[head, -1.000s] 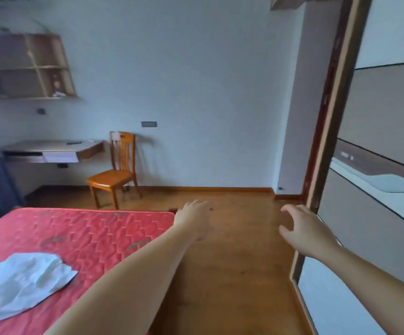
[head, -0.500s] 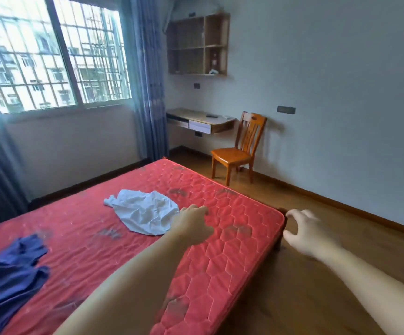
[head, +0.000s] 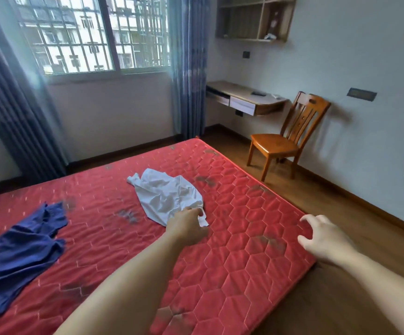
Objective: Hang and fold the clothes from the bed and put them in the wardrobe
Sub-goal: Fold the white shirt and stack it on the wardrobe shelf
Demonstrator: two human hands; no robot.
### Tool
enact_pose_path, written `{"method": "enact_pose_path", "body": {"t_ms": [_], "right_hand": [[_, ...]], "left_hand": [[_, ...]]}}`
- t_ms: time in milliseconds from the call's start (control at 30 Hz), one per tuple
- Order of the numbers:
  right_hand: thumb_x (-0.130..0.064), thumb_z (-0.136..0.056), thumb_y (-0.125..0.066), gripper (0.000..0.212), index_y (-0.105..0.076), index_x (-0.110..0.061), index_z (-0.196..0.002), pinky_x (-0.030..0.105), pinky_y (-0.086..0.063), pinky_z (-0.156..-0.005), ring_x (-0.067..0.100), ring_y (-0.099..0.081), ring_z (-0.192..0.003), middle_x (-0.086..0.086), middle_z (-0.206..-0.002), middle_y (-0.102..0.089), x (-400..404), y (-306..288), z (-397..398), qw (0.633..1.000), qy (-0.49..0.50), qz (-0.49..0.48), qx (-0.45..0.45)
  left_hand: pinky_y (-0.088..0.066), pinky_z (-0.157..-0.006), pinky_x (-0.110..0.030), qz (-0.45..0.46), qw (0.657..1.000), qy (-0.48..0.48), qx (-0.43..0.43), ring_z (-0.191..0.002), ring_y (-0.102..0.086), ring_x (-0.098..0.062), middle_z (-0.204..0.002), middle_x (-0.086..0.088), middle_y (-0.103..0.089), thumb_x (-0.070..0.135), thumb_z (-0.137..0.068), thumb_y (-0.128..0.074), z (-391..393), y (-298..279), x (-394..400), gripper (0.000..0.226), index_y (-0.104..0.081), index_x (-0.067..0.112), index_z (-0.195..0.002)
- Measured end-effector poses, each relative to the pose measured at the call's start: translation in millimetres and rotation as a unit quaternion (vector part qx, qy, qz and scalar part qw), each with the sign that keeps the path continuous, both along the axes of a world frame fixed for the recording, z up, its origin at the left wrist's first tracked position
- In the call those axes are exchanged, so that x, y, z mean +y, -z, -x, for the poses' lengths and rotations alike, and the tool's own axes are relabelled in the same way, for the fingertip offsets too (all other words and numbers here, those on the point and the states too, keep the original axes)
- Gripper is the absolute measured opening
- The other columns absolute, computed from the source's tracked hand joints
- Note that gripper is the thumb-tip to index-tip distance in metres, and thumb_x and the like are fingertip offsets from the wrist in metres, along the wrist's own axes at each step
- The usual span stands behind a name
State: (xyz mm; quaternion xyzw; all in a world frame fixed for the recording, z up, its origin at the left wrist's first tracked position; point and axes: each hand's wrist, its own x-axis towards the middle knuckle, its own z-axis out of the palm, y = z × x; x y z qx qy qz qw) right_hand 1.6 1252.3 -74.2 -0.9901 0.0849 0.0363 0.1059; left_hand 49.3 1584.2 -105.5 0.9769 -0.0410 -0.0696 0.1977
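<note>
A crumpled white garment [head: 165, 197] lies in the middle of the red quilted mattress [head: 244, 238]. My left hand [head: 187, 224] reaches over the bed and its curled fingers touch the garment's near edge; whether it grips the cloth I cannot tell. A dark blue garment [head: 17, 255] lies spread at the left of the mattress. My right hand [head: 323, 235] hovers over the mattress's right corner with fingers spread and holds nothing.
A wooden chair [head: 285, 139] stands on the floor beyond the bed's far right corner, beside a wall-mounted desk [head: 244, 97]. Blue curtains [head: 187, 68] flank a barred window. Wooden floor [head: 365, 298] runs along the bed's right side.
The view has swung left from the wardrobe door to the bed. My left hand has reached forward to the white garment's edge. My right hand now hovers over the mattress corner.
</note>
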Motion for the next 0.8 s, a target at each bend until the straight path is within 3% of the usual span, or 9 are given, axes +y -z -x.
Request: {"method": "enact_pose_path", "body": {"t_ms": [200,400,633,800], "right_hand": [[-0.037,-0.084,-0.063,0.045,-0.053,-0.025,-0.126,0.034,-0.049,-0.085,0.020,-0.056,-0.105,0.004,-0.125,-0.052,-14,15,-124,0.994,-0.090,-0.068,0.001],[-0.035,-0.084,-0.063,0.046,-0.053,-0.022,-0.128,0.038,-0.046,-0.097,0.024,-0.054,-0.114,0.008,-0.128,-0.051,-11,24,-235,0.976,-0.193,-0.098,0.030],[-0.035,-0.086,-0.063,0.048,-0.052,-0.020,-0.130,0.037,-0.044,-0.100,0.022,-0.053,-0.118,0.007,-0.130,-0.051,34,25,-300,0.947,-0.296,-0.102,0.065],[-0.036,-0.085,-0.061,0.047,-0.051,-0.023,-0.130,0.037,-0.047,-0.096,0.022,-0.055,-0.113,0.004,-0.127,-0.049,39,44,-331,0.945,-0.312,-0.054,0.079]], "left_hand": [[-0.045,-0.081,-0.034,-0.058,0.994,-0.090,0.010,-0.119,-0.052,-0.020,-0.134,0.005,-0.052,0.044,-0.083,-0.057,-61,-2,-2,0.050,-0.052,0.032,-0.131],[-0.045,-0.089,-0.040,-0.119,0.978,-0.171,0.006,-0.119,-0.050,-0.023,-0.133,0.005,-0.052,0.046,-0.083,-0.056,-102,-18,-27,0.050,-0.051,0.033,-0.131],[-0.045,-0.093,-0.042,-0.103,0.962,-0.250,0.040,-0.120,-0.049,-0.024,-0.134,0.002,-0.049,0.047,-0.084,-0.056,-125,-6,-19,0.050,-0.050,0.032,-0.131],[-0.048,-0.090,-0.041,-0.050,0.964,-0.257,0.039,-0.120,-0.051,-0.023,-0.132,0.002,-0.051,0.047,-0.086,-0.055,-172,31,-20,0.049,-0.049,0.032,-0.132]]}}
